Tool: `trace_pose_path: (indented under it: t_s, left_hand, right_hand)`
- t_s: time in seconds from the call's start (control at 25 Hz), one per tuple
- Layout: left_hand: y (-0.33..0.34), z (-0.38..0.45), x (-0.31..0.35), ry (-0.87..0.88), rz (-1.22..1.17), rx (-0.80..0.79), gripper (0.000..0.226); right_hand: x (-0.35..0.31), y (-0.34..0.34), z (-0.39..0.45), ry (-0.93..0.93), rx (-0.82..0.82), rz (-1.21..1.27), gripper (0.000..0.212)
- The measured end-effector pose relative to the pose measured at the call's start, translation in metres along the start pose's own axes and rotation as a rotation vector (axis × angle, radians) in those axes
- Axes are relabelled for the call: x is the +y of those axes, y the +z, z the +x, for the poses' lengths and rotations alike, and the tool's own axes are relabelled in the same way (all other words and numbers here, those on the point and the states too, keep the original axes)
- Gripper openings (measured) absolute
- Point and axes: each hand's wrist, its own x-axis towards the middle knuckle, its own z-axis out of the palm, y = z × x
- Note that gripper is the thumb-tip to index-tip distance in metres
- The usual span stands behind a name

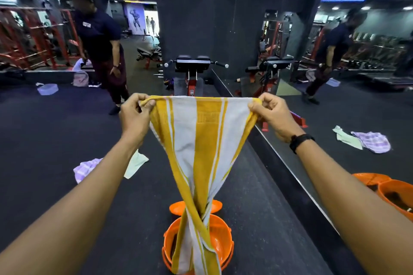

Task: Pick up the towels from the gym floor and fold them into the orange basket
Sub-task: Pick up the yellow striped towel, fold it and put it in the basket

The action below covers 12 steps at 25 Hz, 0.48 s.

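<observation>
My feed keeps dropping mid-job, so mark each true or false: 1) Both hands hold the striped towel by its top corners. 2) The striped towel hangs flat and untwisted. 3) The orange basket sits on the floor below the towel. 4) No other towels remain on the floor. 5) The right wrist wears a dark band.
1) True: left hand and right hand pinch the striped towel.
2) False: its lower part is twisted.
3) True: orange basket.
4) False: a purple towel and a pale towel lie there.
5) True: dark band.

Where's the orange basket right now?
Head view, bottom centre: the basket sits on the floor, below the striped towel whose twisted tail hangs over it.
</observation>
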Motion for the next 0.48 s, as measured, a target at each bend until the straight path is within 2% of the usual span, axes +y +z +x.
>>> trace_pose_path:
  t_s: [0.08,0.2,0.24,0.32,0.4,0.44,0.48]
  left_hand:
    - [-0.001,0.007,0.001,0.015,-0.048,0.011,0.004]
    - [-0.004,0.004,0.003,0.083,0.000,-0.061,0.008]
    - [-0.004,0.003,0.003,0.091,0.009,-0.062,0.009]
    - [-0.003,0.004,0.007,0.084,-0.040,-0.038,0.010]
    - [-0.002,0.005,0.020,0.113,-0.111,-0.143,0.021]
    - [-0.001,0.006,0.026,0.133,-0.155,-0.144,0.026]
    - [-0.001,0.006,0.033,0.146,-0.202,-0.083,0.027]
  right_hand:
    - [-0.006,-0.002,0.001,-0.023,-0.031,0.024,0.021]
    - [-0.013,-0.004,0.004,-0.046,-0.142,-0.083,0.021]
    - [-0.015,-0.002,0.004,-0.071,-0.110,-0.097,0.020]
    - [-0.017,-0.004,0.004,-0.124,0.058,-0.018,0.019]
    - [-0.022,-0.004,0.002,-0.120,0.044,0.053,0.020]
    - [-0.028,-0.002,0.002,-0.119,0.035,0.072,0.021]
    - [-0.033,0.002,0.002,-0.141,0.096,0.104,0.021]
